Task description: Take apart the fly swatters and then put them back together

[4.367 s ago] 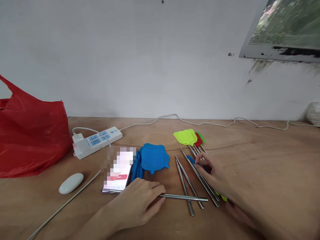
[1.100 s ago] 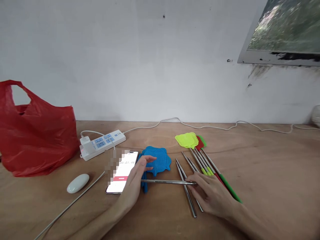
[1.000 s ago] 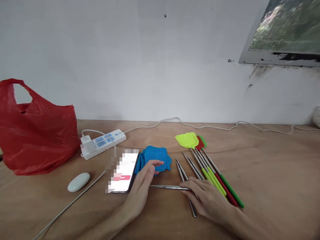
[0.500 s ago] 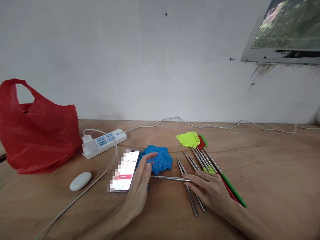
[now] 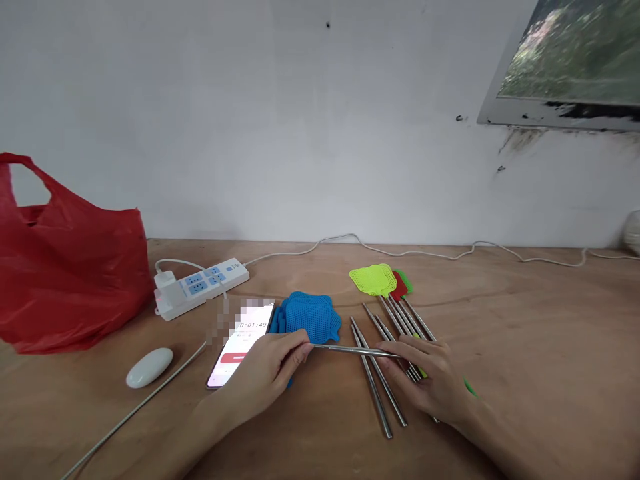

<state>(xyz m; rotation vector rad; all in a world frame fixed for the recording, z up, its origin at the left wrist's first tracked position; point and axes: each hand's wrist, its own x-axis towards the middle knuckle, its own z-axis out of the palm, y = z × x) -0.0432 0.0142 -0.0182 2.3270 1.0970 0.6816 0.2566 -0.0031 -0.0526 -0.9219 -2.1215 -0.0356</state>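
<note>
A slim, shiny metal rod is held crosswise before blue mesh swatter heads, right end angled slightly nearer; its left end is pinched in the left hand, its right by the right hand, fingers part-curled.

Near the frame's centre, the near-level rod and the slanting rods look like smooth, shiny metal, and the blue swatters like matt, perforated plastic. The table is wood with a faint sheen; at far left, the red bag is thin, creased plastic.
</note>
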